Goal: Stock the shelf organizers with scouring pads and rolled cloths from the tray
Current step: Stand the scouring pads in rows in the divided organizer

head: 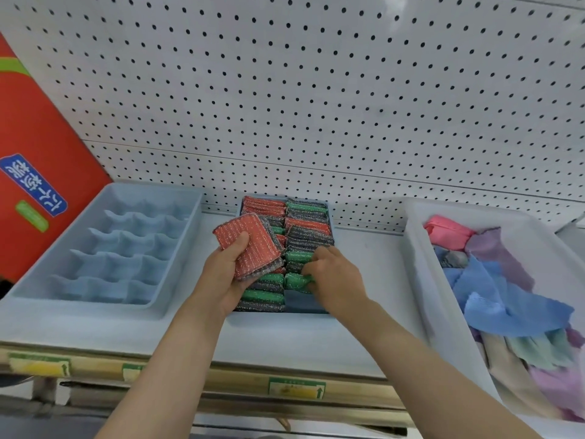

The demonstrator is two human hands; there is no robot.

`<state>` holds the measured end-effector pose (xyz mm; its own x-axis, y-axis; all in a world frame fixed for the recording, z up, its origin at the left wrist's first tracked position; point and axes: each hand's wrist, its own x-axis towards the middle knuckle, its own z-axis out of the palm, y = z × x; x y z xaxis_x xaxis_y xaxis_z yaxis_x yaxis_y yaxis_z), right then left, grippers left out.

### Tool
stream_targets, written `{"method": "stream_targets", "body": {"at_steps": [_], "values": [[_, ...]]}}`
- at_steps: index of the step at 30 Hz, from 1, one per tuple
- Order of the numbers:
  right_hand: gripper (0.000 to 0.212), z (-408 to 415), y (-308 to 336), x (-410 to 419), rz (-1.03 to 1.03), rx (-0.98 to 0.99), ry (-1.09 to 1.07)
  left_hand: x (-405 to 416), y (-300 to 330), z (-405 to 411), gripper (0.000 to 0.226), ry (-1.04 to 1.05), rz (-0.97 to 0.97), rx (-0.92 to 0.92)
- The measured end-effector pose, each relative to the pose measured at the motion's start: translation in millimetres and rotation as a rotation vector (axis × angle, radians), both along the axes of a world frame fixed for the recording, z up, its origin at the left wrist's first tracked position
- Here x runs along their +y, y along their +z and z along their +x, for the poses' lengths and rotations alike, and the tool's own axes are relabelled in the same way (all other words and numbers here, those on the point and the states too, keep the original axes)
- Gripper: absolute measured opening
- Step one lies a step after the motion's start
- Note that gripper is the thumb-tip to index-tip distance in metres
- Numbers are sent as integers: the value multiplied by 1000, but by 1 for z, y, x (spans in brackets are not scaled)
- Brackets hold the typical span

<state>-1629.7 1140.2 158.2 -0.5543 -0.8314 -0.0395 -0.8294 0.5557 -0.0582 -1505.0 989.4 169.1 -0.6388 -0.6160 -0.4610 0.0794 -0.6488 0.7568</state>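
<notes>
Gripping a small stack of scouring pads (248, 250), red one on top, the left hand (226, 270) holds them just above the middle organizer (305, 307). Beside it, the right hand (332, 280) pinches a green pad (297, 280) standing in the right-hand column, apparently tucking it in. That organizer looks nearly full, with a gap at its near right end. Further left, the compartmented organizer (104, 248) holds nothing yet, and the cloths (506, 299) lie loose and unrolled in the white tray (421, 280), so most cloth work remains.
</notes>
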Motion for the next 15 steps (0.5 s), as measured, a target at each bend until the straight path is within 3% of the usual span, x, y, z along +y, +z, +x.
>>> {"method": "stream_targets", "body": {"at_steps": [2, 6, 8, 12, 15], "values": [[36, -4, 17, 4, -83, -181, -36, 1, 2, 1, 35, -33, -35, -5], [28, 4, 59, 1, -614, -688, -278, 15, 11, -2, 39, -160, -140, 22], [31, 10, 65, -6, -638, -960, -337, 27, 17, -6, 38, -222, -159, 43], [26, 8, 58, -8, -705, -1289, -468, 37, 24, -11, 41, -290, -175, 36], [17, -6, 60, 4, -904, -1565, -621, 31, 20, -10, 30, -163, -137, 24]]}}
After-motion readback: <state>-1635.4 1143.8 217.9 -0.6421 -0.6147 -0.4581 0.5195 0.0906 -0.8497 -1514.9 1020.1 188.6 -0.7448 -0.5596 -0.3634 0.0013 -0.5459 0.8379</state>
